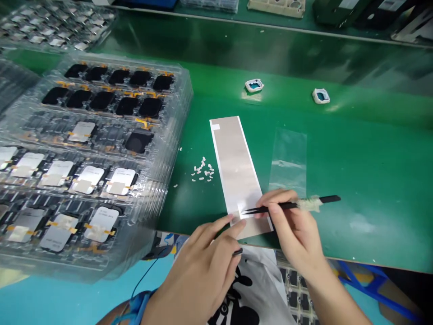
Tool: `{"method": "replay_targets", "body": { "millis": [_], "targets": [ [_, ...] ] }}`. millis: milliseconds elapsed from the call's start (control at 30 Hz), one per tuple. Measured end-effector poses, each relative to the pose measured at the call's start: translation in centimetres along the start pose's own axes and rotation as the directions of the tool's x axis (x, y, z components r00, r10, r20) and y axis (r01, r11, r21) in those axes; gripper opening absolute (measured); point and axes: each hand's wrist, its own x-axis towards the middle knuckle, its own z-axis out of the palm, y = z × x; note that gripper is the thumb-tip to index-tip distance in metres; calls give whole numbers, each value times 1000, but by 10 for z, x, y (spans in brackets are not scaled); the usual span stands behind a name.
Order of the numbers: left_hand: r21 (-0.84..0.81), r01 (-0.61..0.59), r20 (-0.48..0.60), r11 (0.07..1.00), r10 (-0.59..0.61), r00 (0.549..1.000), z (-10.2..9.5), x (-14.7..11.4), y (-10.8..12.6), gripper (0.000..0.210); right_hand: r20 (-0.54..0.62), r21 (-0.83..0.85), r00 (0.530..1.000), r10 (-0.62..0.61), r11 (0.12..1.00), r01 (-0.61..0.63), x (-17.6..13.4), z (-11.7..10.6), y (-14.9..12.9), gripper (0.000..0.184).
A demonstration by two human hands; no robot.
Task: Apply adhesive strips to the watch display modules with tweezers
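Observation:
A long beige strip of label sheet with white edges (233, 158) lies on the green bench. My right hand (297, 230) grips black tweezers (287, 206), wrapped partway along with pale tape. Their tips meet the sheet at a small white patch (248, 211) near its close end. Two stretched fingertips of my left hand (206, 266) press on the sheet beside that patch. From its curled lower fingers pokes the end of a dark rod-shaped tool (237, 252); the rest is hidden. Small white scraps (203, 171) are scattered left of the sheet.
Stacked clear trays (176, 113) with black screen parts and silver-backed modules fill the left. A clear plastic bag (289, 158) lies right of the sheet. Two small white frames with blue centres, one left (254, 85) and one right (320, 95), sit farther back, below a shelf (209, 12).

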Motion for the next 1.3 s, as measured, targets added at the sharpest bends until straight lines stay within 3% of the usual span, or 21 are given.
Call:
{"method": "replay_targets", "body": {
  "millis": [167,300,400,500,600,700,800,900,1000,1300],
  "targets": [
    [260,-145,108,955,120,987,10,-2,-2,18,-76,44,995,61,997,-58,-12,9,10,5],
    [313,-184,139,932,147,979,12,-3,-2,23,-134,35,986,102,995,-98,-10,15,3,4],
    [288,-159,142,944,122,982,8,0,1,23,-174,166,969,176,975,-148,-7,18,-3,9],
    [153,-51,89,987,37,995,3,5,2,19,-245,349,936,252,924,-157,-5,16,-6,11],
    [-189,160,3,969,-162,987,3,10,0,15,-377,413,900,219,909,-48,-6,17,-9,14],
    [-622,296,-17,725,-390,921,10,16,-3,3,-432,402,891,137,914,54,-9,25,-14,14],
    [-863,257,34,435,-458,888,18,25,-3,8,-485,387,871,74,912,137,-13,38,-18,13],
    [-948,186,48,259,-459,887,22,31,-1,14,-501,403,864,57,898,174,-14,48,-21,13],
    [-972,145,46,184,-456,889,24,33,0,20,-519,399,853,60,899,180,-13,52,-20,14],
    [-961,144,26,237,-438,898,29,32,1,14,-537,350,843,19,915,202,-10,53,-18,16]
  ]
}}
